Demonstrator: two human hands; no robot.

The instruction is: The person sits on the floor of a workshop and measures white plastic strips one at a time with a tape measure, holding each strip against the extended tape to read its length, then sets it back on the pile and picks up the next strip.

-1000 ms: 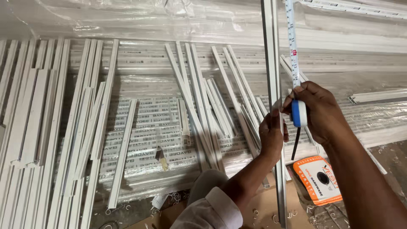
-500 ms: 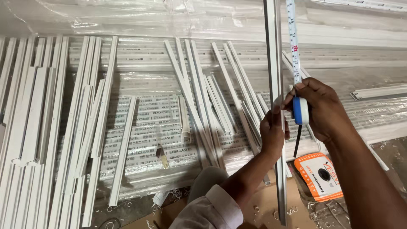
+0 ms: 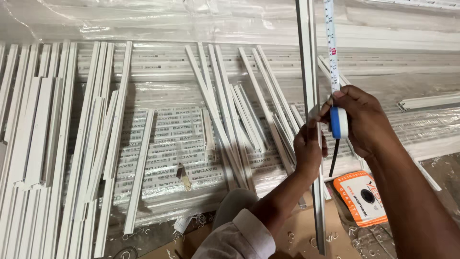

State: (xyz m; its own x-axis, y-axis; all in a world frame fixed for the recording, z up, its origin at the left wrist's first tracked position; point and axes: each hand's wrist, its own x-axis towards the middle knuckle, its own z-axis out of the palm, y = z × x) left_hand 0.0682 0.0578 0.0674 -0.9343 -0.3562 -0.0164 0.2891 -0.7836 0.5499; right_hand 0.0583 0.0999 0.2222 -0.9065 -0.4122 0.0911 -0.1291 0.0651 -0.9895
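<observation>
We see two hands at work at about three o'clock. The left hand [image 3: 307,149] pinches one long white trim strip [image 3: 310,120], its fingers closed narrowly around the strip's edge; that strip runs upright from twelve o'clock down to about five o'clock, in front of everything else. Just beside it, the right hand [image 3: 365,121] is wrapped tightly around a blue and white tape measure case [image 3: 339,123], thumb pressing on the one white tape blade [image 3: 330,45] that stretches up toward one o'clock, running alongside the strip. A thin black strap hangs from the case toward five o'clock.

Counting the loose white strips behind: around ten lean fanned together at the centre, from twelve o'clock toward six, though overlaps make our count uncertain. At nine o'clock a denser stack of white strips [image 3: 52,144] stands in parallel rows; we cannot count these exactly, but they number well over a dozen. One single short strip [image 3: 139,172] lies apart at about seven o'clock.

Behind the fan, wrapped bundles [image 3: 172,144] in clear plastic carry rows of small dark printed labels, lying crosswise at the centre. More clear plastic sheeting [image 3: 143,21] covers the top edge from ten to two o'clock. At four o'clock, one flat orange and white card package [image 3: 362,197] with a black round mark at its middle lies on brown cardboard [image 3: 292,230].
</observation>
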